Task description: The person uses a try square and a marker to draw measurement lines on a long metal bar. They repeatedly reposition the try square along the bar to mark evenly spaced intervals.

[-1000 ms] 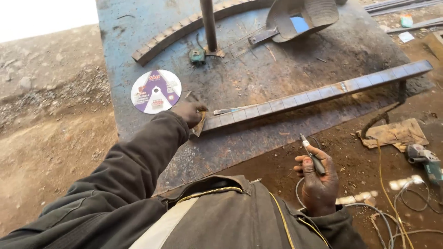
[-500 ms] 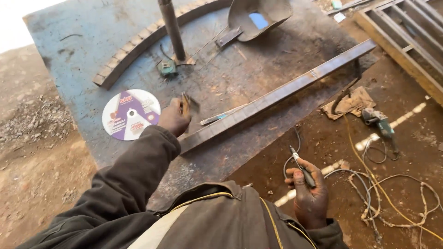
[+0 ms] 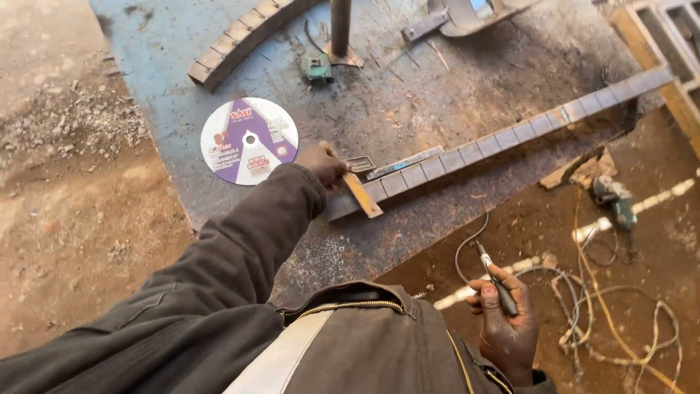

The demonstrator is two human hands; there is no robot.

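My left hand (image 3: 321, 162) grips a small try square (image 3: 359, 188) whose rusty blade lies across the near end of a long notched steel bar (image 3: 503, 138). The bar runs diagonally over a worn blue metal table (image 3: 408, 80). A purple and white cutting disc (image 3: 249, 140) lies flat just left of that hand. My right hand (image 3: 507, 328) hangs off the table's near edge, above the dirt, closed around a thin pen-like tool (image 3: 497, 277) with a cable running from its tip.
A curved notched steel strip (image 3: 244, 36) and an upright post (image 3: 340, 28) stand at the table's far side, with a small green tool (image 3: 316, 68) beside the post. On the ground to the right lie an angle grinder (image 3: 614, 197) and tangled cables (image 3: 627, 321).
The view has swung left and closer. My left hand has set the try square's blade across the bar's end. My right hand has stayed low with the thin tool.
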